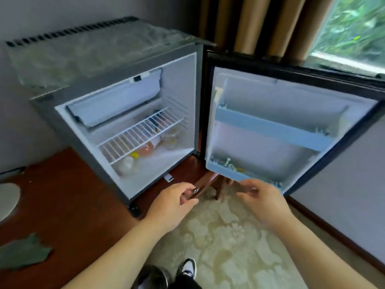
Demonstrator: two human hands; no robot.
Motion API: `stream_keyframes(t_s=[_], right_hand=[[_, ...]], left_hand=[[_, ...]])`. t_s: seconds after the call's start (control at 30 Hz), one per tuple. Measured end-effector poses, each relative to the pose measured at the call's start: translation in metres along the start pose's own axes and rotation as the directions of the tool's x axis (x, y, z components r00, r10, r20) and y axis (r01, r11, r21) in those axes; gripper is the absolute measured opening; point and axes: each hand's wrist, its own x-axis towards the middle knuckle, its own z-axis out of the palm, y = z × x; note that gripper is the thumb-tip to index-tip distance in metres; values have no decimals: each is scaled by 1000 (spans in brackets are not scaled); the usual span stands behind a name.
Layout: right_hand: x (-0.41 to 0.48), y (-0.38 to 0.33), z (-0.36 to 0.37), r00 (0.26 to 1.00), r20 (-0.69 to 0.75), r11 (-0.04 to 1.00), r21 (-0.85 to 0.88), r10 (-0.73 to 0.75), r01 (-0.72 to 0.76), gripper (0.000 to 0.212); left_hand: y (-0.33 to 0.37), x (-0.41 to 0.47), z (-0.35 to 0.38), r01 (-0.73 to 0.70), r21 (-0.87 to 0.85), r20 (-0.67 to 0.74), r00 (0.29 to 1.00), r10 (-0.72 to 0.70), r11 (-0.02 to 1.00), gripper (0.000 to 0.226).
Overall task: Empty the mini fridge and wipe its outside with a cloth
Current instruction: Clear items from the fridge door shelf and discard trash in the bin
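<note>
Brown curtain (250, 24) hangs behind open fridge door (270, 97).

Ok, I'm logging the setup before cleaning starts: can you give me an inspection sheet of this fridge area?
Surface: reddish wooden table under the mini fridge.
Job's things: door open; bottles under the wire shelf; green cloth on the table.
Clutter: white round object at left; small items in lower door shelf.
Hands: left hand curled at table edge, grip unclear; right hand relaxed by door's lower edge.
Cables: maybe one cable, far left.
Surroundings: curtains, window, patterned carpet.
</note>
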Motion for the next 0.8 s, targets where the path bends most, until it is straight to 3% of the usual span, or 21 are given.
stream_keyframes(t_s=[0.27, 0.47, 0.63, 0.8], right_hand=[[55, 27, -26, 979, -47, 968, -141, 201, -206, 42], [100, 22, -7, 981, -32, 968, -156, 192, -194, 43], [124, 20, 8, 994, -3, 986, -121, 113, -112, 26], [135, 28, 4, 992, 33, 964, -245, 120, -108, 30]], left_hand=[[30, 131, 40, -187, 27, 191, 965, 178, 982, 46], [34, 192, 58, -268, 140, 291, 931, 219, 953, 51], [34, 207, 69, -298, 257, 298, 929, 218, 919, 49], [39, 207, 81, -330, 271, 316, 918, 240, 905, 40]])
